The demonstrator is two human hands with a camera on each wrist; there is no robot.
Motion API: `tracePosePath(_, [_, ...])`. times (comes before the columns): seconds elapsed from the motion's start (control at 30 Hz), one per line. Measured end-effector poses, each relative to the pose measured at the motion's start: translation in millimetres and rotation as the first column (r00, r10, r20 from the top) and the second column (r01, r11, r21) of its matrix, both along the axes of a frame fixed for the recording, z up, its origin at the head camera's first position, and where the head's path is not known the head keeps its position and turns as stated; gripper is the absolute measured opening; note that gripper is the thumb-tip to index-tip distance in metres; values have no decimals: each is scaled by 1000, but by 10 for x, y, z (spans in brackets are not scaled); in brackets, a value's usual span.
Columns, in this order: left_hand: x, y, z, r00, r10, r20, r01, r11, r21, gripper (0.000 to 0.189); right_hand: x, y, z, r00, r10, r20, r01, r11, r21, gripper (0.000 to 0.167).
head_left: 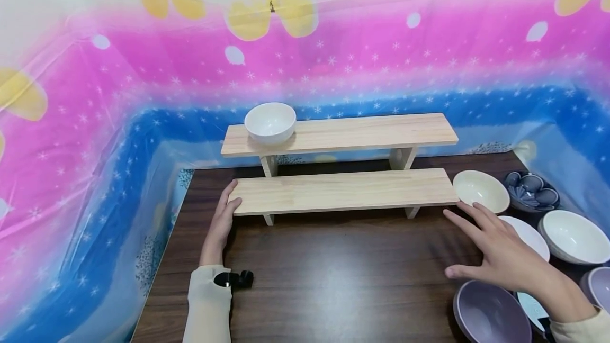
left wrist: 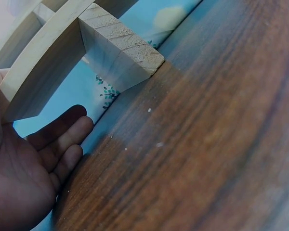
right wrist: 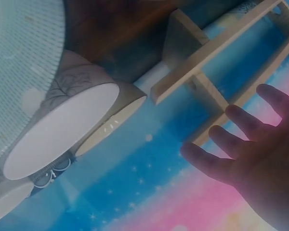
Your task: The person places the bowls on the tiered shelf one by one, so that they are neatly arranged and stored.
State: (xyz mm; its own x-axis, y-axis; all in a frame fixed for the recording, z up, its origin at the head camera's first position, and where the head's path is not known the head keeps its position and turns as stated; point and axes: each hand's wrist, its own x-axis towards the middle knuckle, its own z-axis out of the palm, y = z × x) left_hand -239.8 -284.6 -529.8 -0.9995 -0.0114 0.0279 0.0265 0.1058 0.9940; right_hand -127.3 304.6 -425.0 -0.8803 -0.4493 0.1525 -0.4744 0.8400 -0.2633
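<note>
A two-tier wooden shelf (head_left: 343, 192) stands at the back of the dark table. At the left end of its lower board is my left hand (head_left: 224, 219), with thumb and forefinger at the board's corner. In the left wrist view the other fingers (left wrist: 70, 134) hang loosely below the board. My right hand (head_left: 505, 250) is spread with nothing in it, fingertips near the lower board's right end, over the dishes. A white bowl (head_left: 270, 123) sits upright on the upper board's left side.
Along the table's right side stand a cream bowl (head_left: 481, 190), a dark bowl of small dishes (head_left: 531, 190), stacked white bowls (head_left: 576, 237), a white plate (head_left: 526, 234) and a purple bowl (head_left: 491, 314). A patterned cloth (head_left: 362, 68) hangs behind the shelf.
</note>
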Motion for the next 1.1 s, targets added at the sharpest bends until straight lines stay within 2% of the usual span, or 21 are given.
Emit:
tracePosePath(0.4, [9, -8, -26, 1000, -3, -4, 3, 1000, -8, 60, 129, 24, -101, 997, -29, 75, 26, 999, 37, 113])
tracePosePath(0.83, [-11, 5, -31, 1000, -7, -11, 7, 1000, -1, 59, 325, 110, -248, 996, -38, 82, 35, 999, 28, 112])
tracePosePath(1.1, [-8, -1, -14, 1000, -4, -13, 3, 1000, -8, 59, 421, 142, -331, 987, -70, 144, 63, 997, 52, 113])
